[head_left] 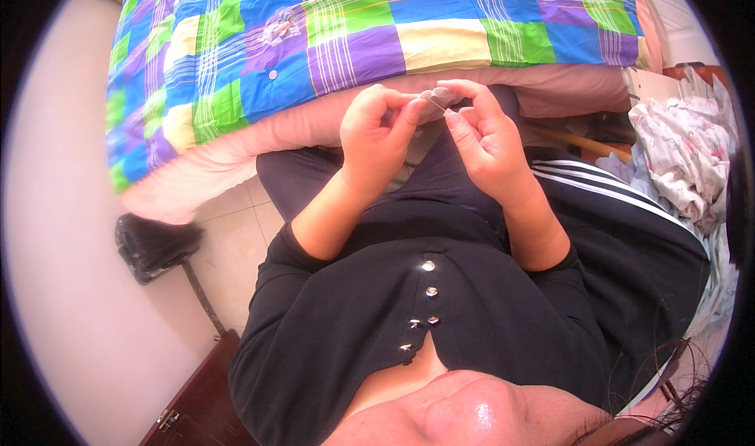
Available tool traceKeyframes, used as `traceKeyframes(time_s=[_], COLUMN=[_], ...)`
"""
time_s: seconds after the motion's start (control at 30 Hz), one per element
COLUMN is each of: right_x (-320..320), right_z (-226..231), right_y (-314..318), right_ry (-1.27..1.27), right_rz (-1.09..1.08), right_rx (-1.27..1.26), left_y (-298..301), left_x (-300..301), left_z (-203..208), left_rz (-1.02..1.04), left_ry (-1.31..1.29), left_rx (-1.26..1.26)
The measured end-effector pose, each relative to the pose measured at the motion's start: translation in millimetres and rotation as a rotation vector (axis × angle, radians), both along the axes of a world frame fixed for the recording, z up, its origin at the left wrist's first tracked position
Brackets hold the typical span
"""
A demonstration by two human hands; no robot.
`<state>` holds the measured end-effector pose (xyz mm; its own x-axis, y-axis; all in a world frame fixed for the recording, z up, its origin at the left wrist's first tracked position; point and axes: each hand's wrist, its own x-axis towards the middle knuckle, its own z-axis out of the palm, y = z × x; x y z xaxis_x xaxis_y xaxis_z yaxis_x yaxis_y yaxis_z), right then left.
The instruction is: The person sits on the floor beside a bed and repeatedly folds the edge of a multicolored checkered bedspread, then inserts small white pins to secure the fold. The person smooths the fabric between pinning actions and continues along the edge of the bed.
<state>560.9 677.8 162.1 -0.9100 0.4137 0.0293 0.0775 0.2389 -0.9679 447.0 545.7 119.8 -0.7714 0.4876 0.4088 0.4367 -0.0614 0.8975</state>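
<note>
My left hand (pixel 377 131) and my right hand (pixel 484 135) are raised together in front of me, fingertips nearly touching. Between them is a small thin object (pixel 435 100), greyish, possibly a needle with thread; it is too small to tell for sure. The thumb and forefinger of each hand pinch toward it. Which hand actually grips it is not clear. Both hands hover over my lap, in dark trousers with white side stripes (pixel 598 186), just in front of the bed edge.
A bed with a checked quilt (pixel 330 29) in blue, green, purple and yellow over a pink cover (pixel 212 171) lies ahead. Crumpled floral cloth (pixel 684 155) is piled at right. A dark object with a handle (pixel 153 245) lies on the tiled floor at left, beside a wall.
</note>
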Motion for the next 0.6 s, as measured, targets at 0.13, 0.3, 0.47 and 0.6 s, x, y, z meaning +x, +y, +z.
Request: traceKeyframes(time_s=[0.13, 0.3, 0.47, 0.6], right_x=[-0.2, -3.4, 2.8, 14.3], right_z=[-3.4, -21.7, -46.1, -66.5], right_y=[1.4, 1.6, 20.0, 57.6], right_ry=[-0.023, 0.140, 0.229, 0.250], right_rz=[0.013, -0.035, -0.133, -0.262], right_rx=[0.041, -0.016, -0.265, -0.532], left_y=[1.7, 4.0, 6.6, 9.1], left_x=[-0.5, 3.7, -3.4, -16.5], left_z=[3.8, 8.4, -7.3, -39.9], left_rz=[-0.005, -0.245, -0.359, -0.471], left_ry=[0.241, -0.540, -1.120, -1.319], left_rx=[-0.031, 0.205, 0.251, 0.087])
